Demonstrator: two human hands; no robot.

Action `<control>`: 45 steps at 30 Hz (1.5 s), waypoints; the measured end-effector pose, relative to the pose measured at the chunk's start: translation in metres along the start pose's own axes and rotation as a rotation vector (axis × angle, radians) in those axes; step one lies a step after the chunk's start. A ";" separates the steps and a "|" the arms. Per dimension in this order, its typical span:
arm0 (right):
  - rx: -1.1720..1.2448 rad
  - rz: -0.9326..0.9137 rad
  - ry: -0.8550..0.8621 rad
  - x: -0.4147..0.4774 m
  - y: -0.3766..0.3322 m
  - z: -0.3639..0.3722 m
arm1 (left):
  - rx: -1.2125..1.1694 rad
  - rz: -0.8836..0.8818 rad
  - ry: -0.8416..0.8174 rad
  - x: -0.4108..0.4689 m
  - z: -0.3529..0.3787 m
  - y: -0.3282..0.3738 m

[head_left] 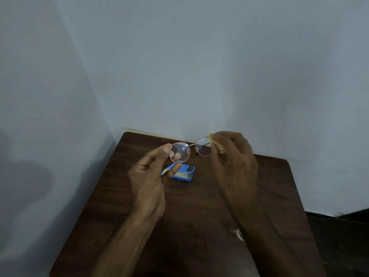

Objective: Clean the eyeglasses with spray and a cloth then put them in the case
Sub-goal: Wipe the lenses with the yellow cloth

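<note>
Down below, a dark brown table (199,206) with a wood grain fills the corner of a room, its far edge set against pale blue-grey walls (199,66). A strip of dark floor (339,236) shows at the right. A small blue case (184,173) lies on the table toward the far side, partly hidden behind the left fingers.

Both hands hold the eyeglasses (189,150) up in the air above the case, clear of the table. They have a thin rose-coloured metal frame, round clear lenses and a slim bridge, and they sit roughly level.

The left hand (147,176) pinches the left lens, with the thumb on the near face and a fingertip showing through the glass from behind. The right hand (233,162) is blurred. Its fingers are curled round a bunched yellow cloth (218,145), which meets the outer edge of the right lens. A pale bangle (238,233) sits on the right wrist.
</note>
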State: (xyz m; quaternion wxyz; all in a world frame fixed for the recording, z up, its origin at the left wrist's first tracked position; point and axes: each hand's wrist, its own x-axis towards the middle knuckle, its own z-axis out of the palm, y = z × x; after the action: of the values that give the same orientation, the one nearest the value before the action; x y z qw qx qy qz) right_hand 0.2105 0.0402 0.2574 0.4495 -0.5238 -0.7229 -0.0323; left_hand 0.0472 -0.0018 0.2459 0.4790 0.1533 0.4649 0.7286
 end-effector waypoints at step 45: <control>-0.034 -0.078 0.027 -0.026 -0.079 0.021 | -0.197 -0.132 -0.029 0.002 -0.045 0.041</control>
State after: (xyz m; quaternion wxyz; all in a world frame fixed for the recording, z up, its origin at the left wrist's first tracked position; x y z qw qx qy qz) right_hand 0.1365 -0.0030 0.2606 0.4485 -0.5025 -0.7359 -0.0691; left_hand -0.0066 -0.0288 0.2553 0.5452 0.0852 0.3933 0.7354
